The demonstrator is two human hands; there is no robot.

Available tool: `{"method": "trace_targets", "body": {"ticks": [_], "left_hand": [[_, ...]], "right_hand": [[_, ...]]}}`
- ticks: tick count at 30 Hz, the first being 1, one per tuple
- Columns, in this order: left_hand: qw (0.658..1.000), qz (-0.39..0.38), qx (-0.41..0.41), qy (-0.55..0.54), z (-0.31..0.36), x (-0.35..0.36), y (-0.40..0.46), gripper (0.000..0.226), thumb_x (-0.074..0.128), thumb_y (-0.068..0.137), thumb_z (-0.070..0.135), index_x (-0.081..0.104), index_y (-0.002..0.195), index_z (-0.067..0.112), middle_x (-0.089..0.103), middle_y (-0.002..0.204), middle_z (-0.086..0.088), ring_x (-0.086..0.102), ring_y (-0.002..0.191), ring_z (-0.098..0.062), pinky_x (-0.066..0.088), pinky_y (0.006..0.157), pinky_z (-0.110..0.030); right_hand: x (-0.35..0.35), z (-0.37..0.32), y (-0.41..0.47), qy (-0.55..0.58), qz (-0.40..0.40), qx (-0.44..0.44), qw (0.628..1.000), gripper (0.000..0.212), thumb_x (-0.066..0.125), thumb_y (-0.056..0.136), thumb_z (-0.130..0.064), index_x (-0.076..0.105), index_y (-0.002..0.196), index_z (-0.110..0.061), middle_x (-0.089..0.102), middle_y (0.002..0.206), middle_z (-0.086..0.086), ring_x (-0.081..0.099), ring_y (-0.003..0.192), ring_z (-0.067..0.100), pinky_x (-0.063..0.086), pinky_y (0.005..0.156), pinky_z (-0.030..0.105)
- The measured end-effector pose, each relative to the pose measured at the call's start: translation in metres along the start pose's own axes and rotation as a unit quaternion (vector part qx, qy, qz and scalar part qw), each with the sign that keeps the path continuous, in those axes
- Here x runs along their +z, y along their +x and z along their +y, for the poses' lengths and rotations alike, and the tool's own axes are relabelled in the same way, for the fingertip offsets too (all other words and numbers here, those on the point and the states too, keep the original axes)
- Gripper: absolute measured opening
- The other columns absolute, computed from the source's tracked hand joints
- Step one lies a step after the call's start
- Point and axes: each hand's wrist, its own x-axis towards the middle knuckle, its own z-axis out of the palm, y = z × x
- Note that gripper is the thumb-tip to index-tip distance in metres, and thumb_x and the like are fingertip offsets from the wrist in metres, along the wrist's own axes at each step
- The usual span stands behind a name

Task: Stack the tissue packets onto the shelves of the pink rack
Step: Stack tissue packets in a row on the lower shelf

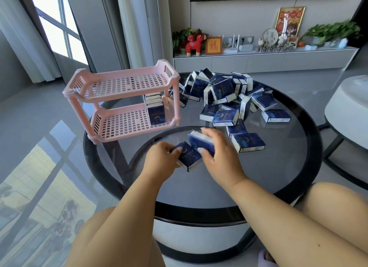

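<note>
One short row of dark-blue tissue packets [155,109] stands on the two-tier pink plastic rack [123,99]'s lower shelf; the upper is bare, the loose pile [225,91] remains, and each hand's fingers [179,149] pinch a packet.

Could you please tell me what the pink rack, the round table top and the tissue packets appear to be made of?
Pink rack: likely moulded plastic, matt, judging by its uniform colour and perforated grid shelves.
Table top: seemingly dark tinted glass in a glossy black rim; it reflects and shows the base beneath.
Tissue packets: probably thin printed plastic film, slightly shiny, over white tissue.
</note>
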Motion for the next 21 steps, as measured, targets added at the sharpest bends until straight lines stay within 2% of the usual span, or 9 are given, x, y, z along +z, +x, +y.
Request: {"method": "trace_targets", "body": {"ticks": [2, 4, 7, 10, 12, 14, 16, 18, 21], "left_hand": [[0.989, -0.01, -0.045, -0.142, -0.001, 0.001, 0.002, 0.036, 0.047, 0.101, 0.033, 0.064, 0.085, 0.005, 0.066, 0.07, -0.008, 0.068, 0.069, -0.026, 0.057, 0.081, -0.04], [0.969, -0.019, -0.074, -0.233, -0.001, 0.001, 0.004, 0.045, 0.043, 0.101, 0.041, 0.063, 0.088, 0.004, 0.065, 0.072, -0.012, 0.066, 0.068, -0.025, 0.056, 0.089, -0.045], [0.975, -0.03, -0.067, -0.208, -0.001, -0.001, 0.003, 0.051, 0.053, 0.093, 0.052, 0.062, 0.086, 0.003, 0.063, 0.067, -0.006, 0.065, 0.065, -0.019, 0.055, 0.092, -0.045], [0.978, -0.029, -0.056, -0.199, 0.001, -0.001, 0.0, 0.047, 0.063, 0.087, 0.049, 0.063, 0.086, 0.002, 0.06, 0.054, 0.003, 0.061, 0.056, -0.013, 0.058, 0.085, -0.04], [0.976, -0.031, -0.061, -0.209, 0.002, -0.001, -0.001, 0.041, 0.067, 0.088, 0.041, 0.063, 0.089, 0.001, 0.059, 0.05, 0.006, 0.058, 0.053, -0.01, 0.059, 0.073, -0.03], [0.973, -0.03, -0.064, -0.22, 0.002, 0.0, -0.001, 0.037, 0.071, 0.087, 0.031, 0.062, 0.097, -0.004, 0.062, 0.06, 0.001, 0.058, 0.055, -0.011, 0.057, 0.067, -0.026], [0.975, -0.03, -0.068, -0.208, 0.002, 0.001, -0.001, 0.032, 0.073, 0.086, 0.025, 0.061, 0.099, -0.002, 0.063, 0.069, -0.003, 0.058, 0.057, -0.012, 0.056, 0.067, -0.028], [0.982, -0.023, -0.064, -0.179, 0.003, 0.002, -0.002, 0.032, 0.073, 0.086, 0.026, 0.061, 0.1, 0.0, 0.063, 0.072, -0.004, 0.057, 0.056, -0.012, 0.056, 0.068, -0.03], [0.992, -0.014, -0.069, -0.105, 0.004, 0.002, -0.003, 0.04, 0.069, 0.086, 0.035, 0.056, 0.106, 0.003, 0.069, 0.082, -0.008, 0.065, 0.056, -0.013, 0.06, 0.066, -0.032]], "right_hand": [[0.002, -0.005, -0.004, 0.0, -0.102, -0.034, 0.994, 0.054, 0.05, 0.087, -0.037, 0.044, 0.137, -0.017, 0.056, 0.129, 0.001, 0.044, 0.121, 0.013, 0.027, 0.107, 0.023], [0.002, -0.005, -0.007, 0.029, -0.153, -0.044, 0.987, 0.059, 0.038, 0.088, -0.046, 0.036, 0.141, -0.021, 0.054, 0.133, -0.005, 0.038, 0.125, 0.004, 0.02, 0.114, 0.029], [-0.002, -0.002, -0.009, 0.146, -0.156, -0.01, 0.977, 0.061, 0.04, 0.089, -0.05, 0.026, 0.144, -0.026, 0.048, 0.139, -0.004, 0.042, 0.129, 0.003, 0.033, 0.109, 0.029], [-0.001, -0.002, -0.012, 0.192, -0.144, -0.022, 0.97, 0.068, 0.04, 0.088, -0.061, 0.023, 0.143, -0.024, 0.044, 0.141, 0.001, 0.046, 0.128, 0.006, 0.037, 0.106, 0.025], [-0.002, -0.003, -0.014, 0.206, -0.128, -0.029, 0.97, 0.065, 0.043, 0.089, -0.055, 0.026, 0.141, -0.019, 0.045, 0.138, 0.003, 0.051, 0.124, 0.008, 0.04, 0.103, 0.026], [-0.004, -0.003, -0.013, 0.224, -0.092, -0.034, 0.97, 0.055, 0.045, 0.09, -0.041, 0.032, 0.136, -0.013, 0.047, 0.134, 0.006, 0.053, 0.121, 0.012, 0.042, 0.102, 0.03], [-0.004, -0.001, -0.012, 0.179, -0.032, -0.049, 0.982, 0.047, 0.04, 0.092, -0.034, 0.04, 0.13, -0.008, 0.048, 0.131, 0.006, 0.05, 0.122, 0.013, 0.039, 0.104, 0.028], [-0.003, 0.002, -0.009, 0.092, -0.009, -0.027, 0.995, 0.048, 0.032, 0.093, -0.038, 0.048, 0.128, -0.009, 0.05, 0.13, 0.004, 0.045, 0.122, 0.011, 0.032, 0.104, 0.019], [-0.001, 0.004, -0.003, 0.024, -0.081, 0.092, 0.992, 0.047, 0.03, 0.097, -0.041, 0.052, 0.129, -0.016, 0.053, 0.13, -0.001, 0.045, 0.12, 0.011, 0.032, 0.095, 0.016]]}}
